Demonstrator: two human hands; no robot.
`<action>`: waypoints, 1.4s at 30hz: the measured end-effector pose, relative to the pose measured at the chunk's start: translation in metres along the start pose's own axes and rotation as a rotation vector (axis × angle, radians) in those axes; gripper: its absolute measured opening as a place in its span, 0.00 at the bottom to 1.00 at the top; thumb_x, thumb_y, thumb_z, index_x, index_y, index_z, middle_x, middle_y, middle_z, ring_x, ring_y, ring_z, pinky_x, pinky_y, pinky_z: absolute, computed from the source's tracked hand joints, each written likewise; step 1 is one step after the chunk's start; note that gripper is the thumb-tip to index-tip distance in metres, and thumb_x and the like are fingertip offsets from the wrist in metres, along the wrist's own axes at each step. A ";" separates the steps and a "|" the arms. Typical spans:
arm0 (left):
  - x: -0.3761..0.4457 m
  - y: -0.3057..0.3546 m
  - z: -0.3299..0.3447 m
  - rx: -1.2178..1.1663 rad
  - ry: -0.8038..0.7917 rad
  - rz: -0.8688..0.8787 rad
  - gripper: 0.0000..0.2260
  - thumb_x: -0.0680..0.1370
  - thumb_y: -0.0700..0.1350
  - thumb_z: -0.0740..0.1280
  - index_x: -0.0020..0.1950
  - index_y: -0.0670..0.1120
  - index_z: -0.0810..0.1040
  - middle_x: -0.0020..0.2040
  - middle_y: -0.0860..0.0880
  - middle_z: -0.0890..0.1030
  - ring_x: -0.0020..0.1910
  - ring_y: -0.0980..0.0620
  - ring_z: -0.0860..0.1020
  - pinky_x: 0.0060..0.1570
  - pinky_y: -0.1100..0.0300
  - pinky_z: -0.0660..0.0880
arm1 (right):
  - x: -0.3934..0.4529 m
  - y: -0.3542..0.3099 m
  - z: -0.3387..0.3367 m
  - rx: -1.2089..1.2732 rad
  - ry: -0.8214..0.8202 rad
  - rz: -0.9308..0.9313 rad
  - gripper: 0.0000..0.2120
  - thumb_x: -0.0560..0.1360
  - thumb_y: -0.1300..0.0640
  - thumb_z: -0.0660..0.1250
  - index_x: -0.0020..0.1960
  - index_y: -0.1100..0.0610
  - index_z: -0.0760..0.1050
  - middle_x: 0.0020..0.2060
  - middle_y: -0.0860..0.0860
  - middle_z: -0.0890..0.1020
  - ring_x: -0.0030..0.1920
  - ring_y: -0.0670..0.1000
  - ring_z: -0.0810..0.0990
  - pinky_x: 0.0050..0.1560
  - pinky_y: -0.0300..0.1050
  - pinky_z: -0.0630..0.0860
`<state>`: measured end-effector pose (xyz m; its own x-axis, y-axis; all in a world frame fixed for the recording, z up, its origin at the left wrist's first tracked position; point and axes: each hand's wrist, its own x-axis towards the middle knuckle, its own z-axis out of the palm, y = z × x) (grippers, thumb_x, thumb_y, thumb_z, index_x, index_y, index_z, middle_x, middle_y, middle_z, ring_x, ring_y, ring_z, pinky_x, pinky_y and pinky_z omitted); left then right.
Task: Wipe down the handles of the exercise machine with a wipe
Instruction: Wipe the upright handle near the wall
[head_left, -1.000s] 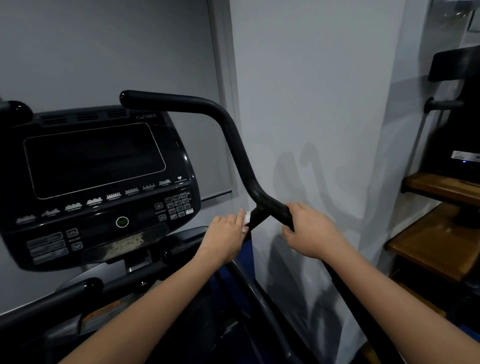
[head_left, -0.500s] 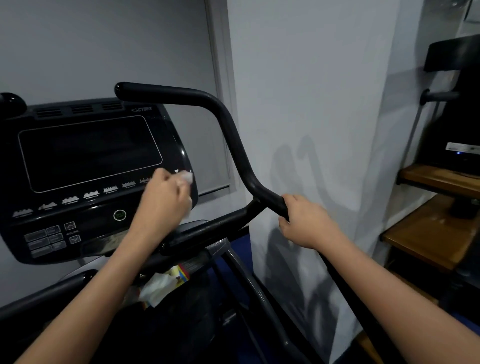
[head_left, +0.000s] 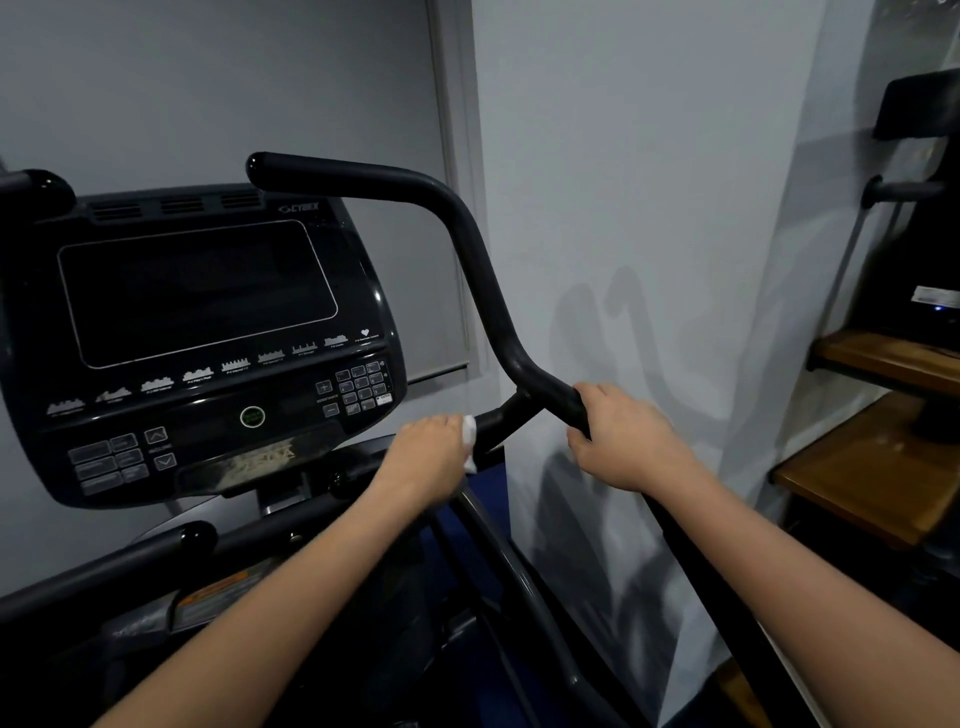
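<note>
A black curved handle (head_left: 467, 244) of the exercise machine rises in front of me and bends left at the top. My right hand (head_left: 621, 436) grips this handle just below its fork. A short side bar (head_left: 498, 418) branches left from the fork. My left hand (head_left: 428, 454) is wrapped around that side bar with a white wipe (head_left: 469, 439) held against it; only the wipe's edge shows past my fingers.
The machine's dark console (head_left: 197, 332) with screen and buttons fills the left. A second handle end (head_left: 36, 189) pokes in at far left. A white wall (head_left: 649, 208) stands close on the right, with wooden steps (head_left: 857, 467) and black equipment beyond.
Half a second ago my left hand was raised in front of the console with the wipe; it has dropped back onto the side bar near the fork. My right hand kept its grip.
</note>
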<state>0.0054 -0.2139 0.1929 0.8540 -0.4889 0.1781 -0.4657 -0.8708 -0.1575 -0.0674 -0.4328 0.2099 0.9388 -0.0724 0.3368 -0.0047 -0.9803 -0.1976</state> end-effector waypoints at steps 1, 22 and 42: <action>-0.007 -0.009 -0.002 0.052 0.006 0.011 0.09 0.82 0.46 0.58 0.60 0.45 0.71 0.58 0.44 0.78 0.57 0.42 0.78 0.55 0.50 0.74 | 0.000 0.000 0.000 0.000 0.001 -0.002 0.15 0.78 0.50 0.59 0.62 0.54 0.69 0.52 0.51 0.76 0.47 0.58 0.79 0.46 0.50 0.77; -0.005 -0.031 0.004 0.271 -0.012 0.070 0.19 0.85 0.53 0.46 0.63 0.45 0.72 0.55 0.43 0.78 0.52 0.41 0.79 0.43 0.48 0.75 | -0.002 -0.002 0.001 -0.051 0.014 -0.013 0.15 0.79 0.50 0.58 0.62 0.57 0.68 0.56 0.54 0.76 0.50 0.61 0.80 0.48 0.53 0.77; 0.021 -0.014 0.016 0.033 0.033 0.022 0.22 0.84 0.60 0.49 0.55 0.43 0.70 0.48 0.40 0.82 0.47 0.38 0.80 0.40 0.51 0.69 | 0.001 0.001 0.004 -0.050 0.031 -0.022 0.15 0.78 0.50 0.58 0.61 0.56 0.68 0.55 0.54 0.76 0.50 0.61 0.80 0.45 0.51 0.75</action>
<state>0.0338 -0.2115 0.1838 0.8352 -0.5097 0.2065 -0.4757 -0.8580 -0.1937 -0.0651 -0.4335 0.2058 0.9276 -0.0556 0.3694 -0.0021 -0.9896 -0.1437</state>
